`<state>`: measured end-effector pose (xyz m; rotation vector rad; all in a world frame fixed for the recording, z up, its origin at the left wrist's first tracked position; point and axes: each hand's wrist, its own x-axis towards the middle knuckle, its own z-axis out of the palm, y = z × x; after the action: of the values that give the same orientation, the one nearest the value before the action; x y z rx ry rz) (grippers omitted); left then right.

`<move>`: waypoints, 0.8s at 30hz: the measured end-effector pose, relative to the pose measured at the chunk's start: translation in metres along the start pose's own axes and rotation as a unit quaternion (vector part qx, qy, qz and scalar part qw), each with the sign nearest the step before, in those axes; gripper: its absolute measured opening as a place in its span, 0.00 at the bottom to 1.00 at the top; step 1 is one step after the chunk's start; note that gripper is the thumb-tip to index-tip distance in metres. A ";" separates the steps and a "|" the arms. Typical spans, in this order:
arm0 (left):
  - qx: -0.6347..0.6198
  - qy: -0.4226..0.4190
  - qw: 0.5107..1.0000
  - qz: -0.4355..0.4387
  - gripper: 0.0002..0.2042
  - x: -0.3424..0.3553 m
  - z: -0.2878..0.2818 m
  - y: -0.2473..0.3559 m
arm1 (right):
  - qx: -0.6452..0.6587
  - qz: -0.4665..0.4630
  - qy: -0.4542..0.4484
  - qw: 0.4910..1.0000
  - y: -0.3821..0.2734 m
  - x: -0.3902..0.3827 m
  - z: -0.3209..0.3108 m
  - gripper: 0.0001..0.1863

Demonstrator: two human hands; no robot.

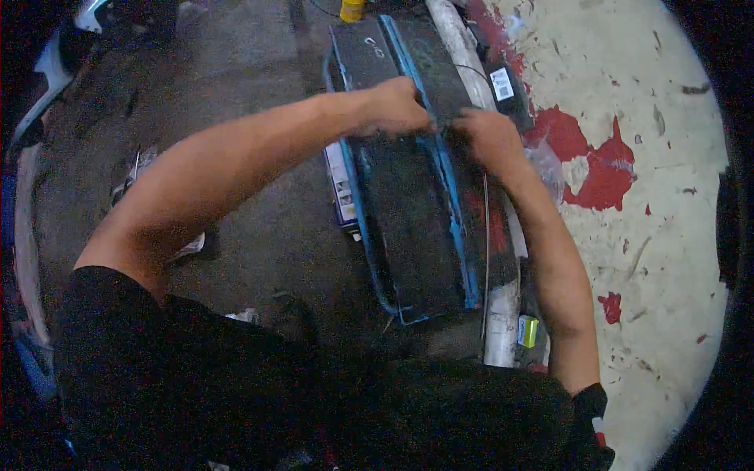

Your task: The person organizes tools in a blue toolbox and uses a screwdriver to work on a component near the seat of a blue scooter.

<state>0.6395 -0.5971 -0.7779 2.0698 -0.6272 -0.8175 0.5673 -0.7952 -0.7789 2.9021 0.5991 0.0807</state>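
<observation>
A long dark panel (404, 228) with worn blue edges and a blue strip along it lies in front of me, running away from my body. Over its middle, next to the blue strip (453, 212), my left hand (399, 106) is closed with its fingers curled down. Just right of it is my right hand (491, 135), also closed, the fingertips pointing toward the left hand. The two hands are slightly apart. Whatever the fingers pinch is dark, blurred and too small to make out.
A whitish pipe (503, 326) runs along the panel's right side, with a small yellow-green box (528, 331) beside it. A dark box with a white label (503, 85), clear plastic (547, 166), a white-and-purple box (340, 184) and a yellow object (352, 10) surround the panel. Red patches mark the pale surface (652, 235).
</observation>
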 end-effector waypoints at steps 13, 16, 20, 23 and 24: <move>-0.126 -0.040 0.986 -0.100 0.12 -0.009 -0.017 -0.023 | 0.106 0.034 -0.046 0.993 -0.025 0.009 -0.017 0.10; -0.017 -0.049 0.998 -0.026 0.15 -0.017 -0.024 -0.014 | 0.064 0.080 -0.106 0.989 -0.018 0.005 -0.003 0.11; 0.069 0.058 0.979 0.181 0.13 -0.012 -0.018 -0.041 | 0.100 0.069 -0.042 0.992 -0.031 0.005 -0.010 0.11; 0.126 0.102 0.972 0.173 0.12 -0.025 -0.014 -0.028 | 0.118 0.089 -0.003 0.989 -0.037 -0.001 -0.014 0.12; 0.126 0.102 0.971 0.175 0.12 -0.025 -0.013 -0.029 | 0.124 0.110 0.024 0.986 -0.039 -0.001 -0.014 0.13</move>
<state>0.6364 -0.5584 -0.7872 2.1450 -0.9848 -0.3309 0.5497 -0.7587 -0.7718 3.2083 0.3124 0.1122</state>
